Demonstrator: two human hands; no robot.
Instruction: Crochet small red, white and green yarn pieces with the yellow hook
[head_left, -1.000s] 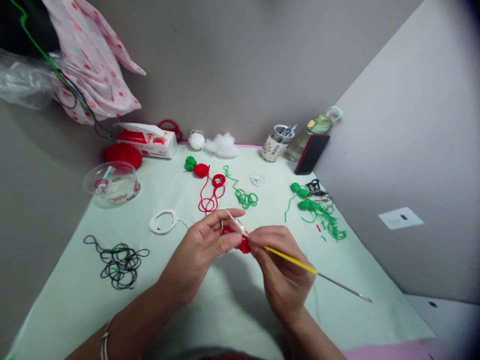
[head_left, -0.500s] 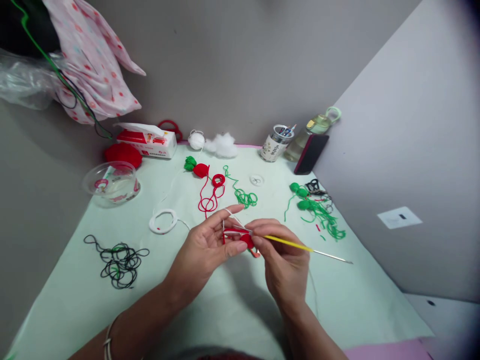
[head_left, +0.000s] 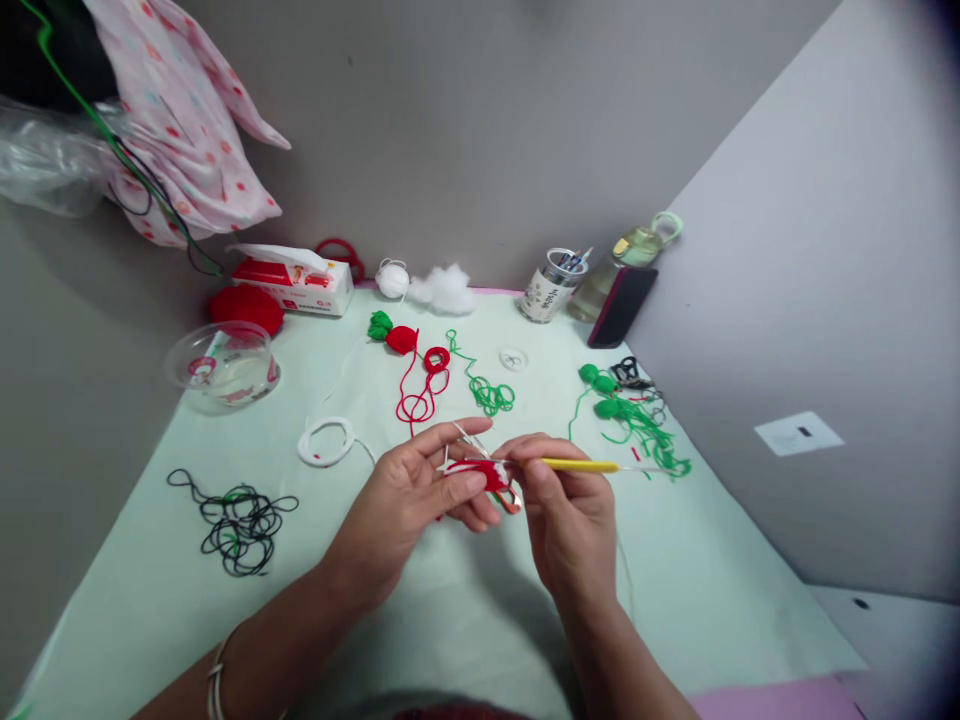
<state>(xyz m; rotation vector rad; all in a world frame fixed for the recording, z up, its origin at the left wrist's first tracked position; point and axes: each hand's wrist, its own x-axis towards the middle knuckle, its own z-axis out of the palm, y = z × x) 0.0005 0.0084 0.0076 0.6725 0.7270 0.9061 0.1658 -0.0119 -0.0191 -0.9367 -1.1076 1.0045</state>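
My left hand [head_left: 416, 490] pinches a small red and white crochet piece [head_left: 491, 472] between thumb and fingers. White yarn [head_left: 471, 438] runs over its raised index finger. In my right hand [head_left: 566, 500] is a crochet hook [head_left: 577, 465] with a yellow handle, gripped near its middle; its working end meets the top edge of the piece, and the exact stitch is too small to tell. An orange and silver clip-like ring [head_left: 510, 500] hangs below the piece, between the hands. A coil of white yarn [head_left: 327, 442] lies left of my left hand.
Black cord [head_left: 238, 530] lies tangled at left. Behind the hands are red yarn [head_left: 416, 405], green yarn [head_left: 493, 396] and a red and green crocheted item [head_left: 402, 340]. Green pieces [head_left: 607, 409] lie right. A plastic tub [head_left: 232, 375], tissue box [head_left: 311, 290], pen can [head_left: 551, 290] and phone [head_left: 624, 308] stand around the back.
The hook has swung from a downward slant to nearly level, and my right hand has turned with it. The left fingers have shifted, with lower fingertips now showing beneath the crochet piece.
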